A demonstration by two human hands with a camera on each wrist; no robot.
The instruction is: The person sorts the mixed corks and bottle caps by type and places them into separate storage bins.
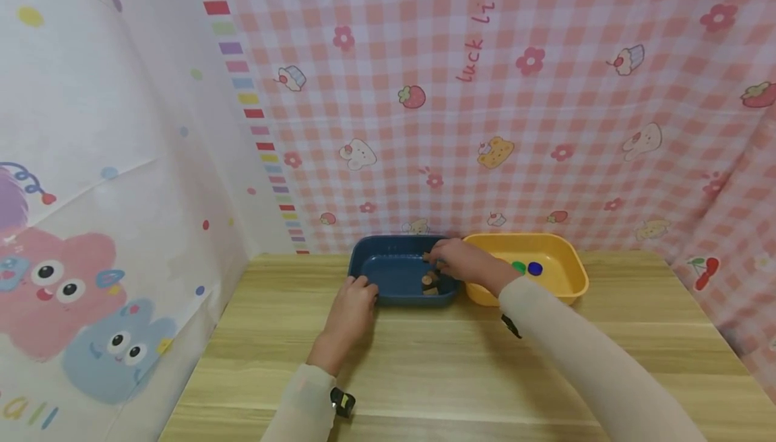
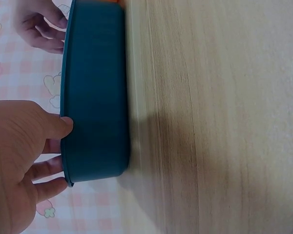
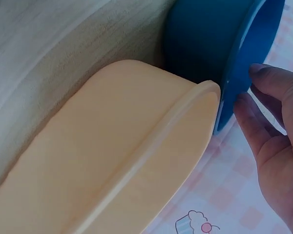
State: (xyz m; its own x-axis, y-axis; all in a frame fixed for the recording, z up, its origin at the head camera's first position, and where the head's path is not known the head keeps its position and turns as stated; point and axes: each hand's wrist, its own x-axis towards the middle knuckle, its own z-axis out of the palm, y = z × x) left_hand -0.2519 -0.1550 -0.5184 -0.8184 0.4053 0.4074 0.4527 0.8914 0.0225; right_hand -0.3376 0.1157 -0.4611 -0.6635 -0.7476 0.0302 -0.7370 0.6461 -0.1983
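My left hand [image 1: 353, 304] grips the near left corner of a dark blue basin [image 1: 388, 302]. In the left wrist view, its thumb lies on the outer wall and its other fingers are behind the rim. My right hand [image 1: 459, 261] reaches over the basin's right end, fingers bent and pointing inside. A small brown piece [image 1: 427, 256] shows at its fingertips in the head view; whether they hold it cannot be made out. Below that hand, brown wood-like pieces [image 1: 430, 284] lie in the basin. The right wrist view shows a gap between the fingertips [image 3: 242, 100].
A yellow basin [image 1: 574, 287] stands against the blue one on the right, under my right forearm. Inside it are a green round piece [image 1: 519, 267] and a dark blue one [image 1: 535, 269]. Both basins stand at the back of the wooden table [image 1: 436, 374], before a checked cloth [image 1: 400, 186].
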